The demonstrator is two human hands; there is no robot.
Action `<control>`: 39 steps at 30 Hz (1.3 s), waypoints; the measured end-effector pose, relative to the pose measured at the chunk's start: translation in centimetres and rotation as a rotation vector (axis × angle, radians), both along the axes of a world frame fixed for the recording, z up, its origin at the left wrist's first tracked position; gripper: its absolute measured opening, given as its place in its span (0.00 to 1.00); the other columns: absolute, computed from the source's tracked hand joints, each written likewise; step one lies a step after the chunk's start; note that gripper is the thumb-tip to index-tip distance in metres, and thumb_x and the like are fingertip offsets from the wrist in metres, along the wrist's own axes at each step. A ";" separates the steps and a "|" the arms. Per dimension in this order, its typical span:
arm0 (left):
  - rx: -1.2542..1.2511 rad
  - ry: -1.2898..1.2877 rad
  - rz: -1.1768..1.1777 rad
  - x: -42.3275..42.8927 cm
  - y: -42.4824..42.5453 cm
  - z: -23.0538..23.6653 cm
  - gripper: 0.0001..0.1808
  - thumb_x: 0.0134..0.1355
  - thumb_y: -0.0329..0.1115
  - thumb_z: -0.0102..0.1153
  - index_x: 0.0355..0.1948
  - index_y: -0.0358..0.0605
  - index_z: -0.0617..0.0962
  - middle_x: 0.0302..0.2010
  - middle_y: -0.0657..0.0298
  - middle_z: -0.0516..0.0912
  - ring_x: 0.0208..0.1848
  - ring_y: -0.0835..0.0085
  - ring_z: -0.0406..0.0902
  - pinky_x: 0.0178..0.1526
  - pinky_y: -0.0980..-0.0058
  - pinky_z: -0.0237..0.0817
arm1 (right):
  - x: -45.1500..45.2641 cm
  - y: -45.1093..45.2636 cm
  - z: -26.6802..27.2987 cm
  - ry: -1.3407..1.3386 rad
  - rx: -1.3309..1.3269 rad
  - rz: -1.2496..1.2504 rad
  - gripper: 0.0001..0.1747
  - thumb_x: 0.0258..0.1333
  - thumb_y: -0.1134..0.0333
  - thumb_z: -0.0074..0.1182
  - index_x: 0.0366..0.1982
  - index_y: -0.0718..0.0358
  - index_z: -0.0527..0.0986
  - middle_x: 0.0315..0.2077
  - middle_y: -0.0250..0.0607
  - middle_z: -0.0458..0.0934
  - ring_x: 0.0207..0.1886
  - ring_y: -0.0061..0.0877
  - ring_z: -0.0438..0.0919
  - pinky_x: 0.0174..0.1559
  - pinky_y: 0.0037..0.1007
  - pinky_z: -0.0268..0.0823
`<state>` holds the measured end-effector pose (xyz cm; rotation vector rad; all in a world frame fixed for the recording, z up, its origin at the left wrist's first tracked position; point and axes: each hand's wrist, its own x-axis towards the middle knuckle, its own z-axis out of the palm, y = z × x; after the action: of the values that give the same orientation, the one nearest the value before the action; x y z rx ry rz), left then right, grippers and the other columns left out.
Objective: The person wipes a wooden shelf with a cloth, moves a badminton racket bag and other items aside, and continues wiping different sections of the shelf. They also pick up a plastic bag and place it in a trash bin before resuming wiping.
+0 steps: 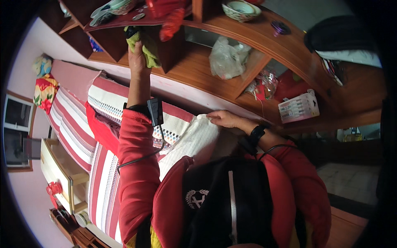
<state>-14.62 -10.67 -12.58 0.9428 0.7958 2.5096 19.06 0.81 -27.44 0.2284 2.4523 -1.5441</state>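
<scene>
My left hand point(138, 59) is raised at the upper left and grips a yellow-green cloth point(150, 52), with something dark at its upper end. The cloth is in front of an open compartment of the wooden shelf unit point(189, 65). A red translucent object point(172, 24) hangs over the shelf edge to its right. My right hand point(225, 118) is held low near the centre, its fingertips at the edge of a white ribbed cover point(198, 136) on the sofa. It appears to hold nothing.
Patterned bowls point(241, 11) stand on the upper shelf. Below are a clear plastic bag point(229, 57) and a blister pack point(298, 106). A striped sofa cover point(107, 186) lies at the left, beside a small table point(57, 173). Cables run from both wrist devices.
</scene>
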 end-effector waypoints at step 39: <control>-0.736 0.186 0.509 30.8 8.0 -12.3 0.19 0.51 0.33 0.62 0.45 0.41 0.74 0.36 0.60 0.81 0.38 0.69 0.78 0.44 0.72 0.67 | 26.3 2.0 -1.0 0.044 -0.214 -0.471 0.19 0.59 0.63 0.51 0.49 0.65 0.73 0.35 0.33 0.78 0.38 0.17 0.73 0.42 0.22 0.65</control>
<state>16.16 -2.72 -24.90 0.7631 2.0440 2.1768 45.35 2.84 -28.44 0.7845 2.3486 -1.9968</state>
